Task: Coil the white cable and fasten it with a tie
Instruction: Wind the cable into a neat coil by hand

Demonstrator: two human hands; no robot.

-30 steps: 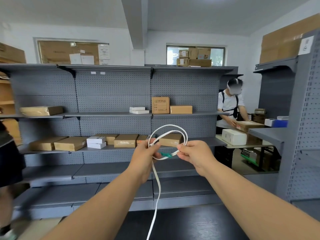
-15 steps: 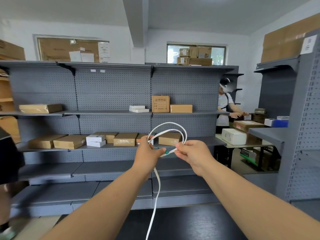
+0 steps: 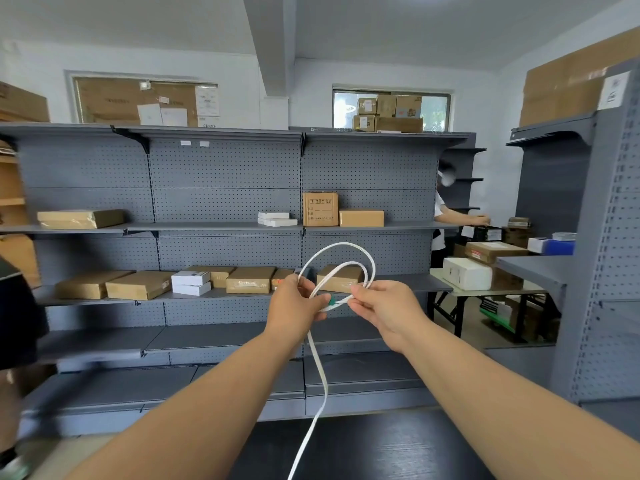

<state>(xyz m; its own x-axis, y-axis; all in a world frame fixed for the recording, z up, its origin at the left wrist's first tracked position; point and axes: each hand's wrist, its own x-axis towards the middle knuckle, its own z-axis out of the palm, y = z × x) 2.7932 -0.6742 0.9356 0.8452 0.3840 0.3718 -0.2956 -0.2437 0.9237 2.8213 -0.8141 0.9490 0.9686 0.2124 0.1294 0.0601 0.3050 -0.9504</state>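
Against half a second ago, little has changed at the left of the grey pegboard shelving (image 3: 225, 168): the figure in dark clothing (image 3: 17, 323) stands at that edge as before. In front of the shelving's middle bay, both hands and the white cable (image 3: 341, 244) sit almost where they were, with the loop the same shape and only slightly higher. At the shelving's right end the person in a white shirt (image 3: 441, 209) has leaned farther away. That person is now mostly hidden behind the end panel, with one arm stretched to the right.

The left hand (image 3: 294, 306) is held up before the shelf that carries the cardboard boxes. Its fingers are curled round the left side of the coil and grip the strands. The cable makes two loops that rise above the hands, and one brown box (image 3: 339, 277) on the shelf shows through them. A loose flat tail drops from under the left hand, crosses the front of the lower shelves and the dark tabletop (image 3: 381, 445), and runs out of view at the bottom.

A small green piece (image 3: 331, 300) sits on the cable between the hands; whether it is a tie or a plug cannot be told. Just right of it, the right hand (image 3: 386, 306) pinches the gathered strands between thumb and curled fingers.
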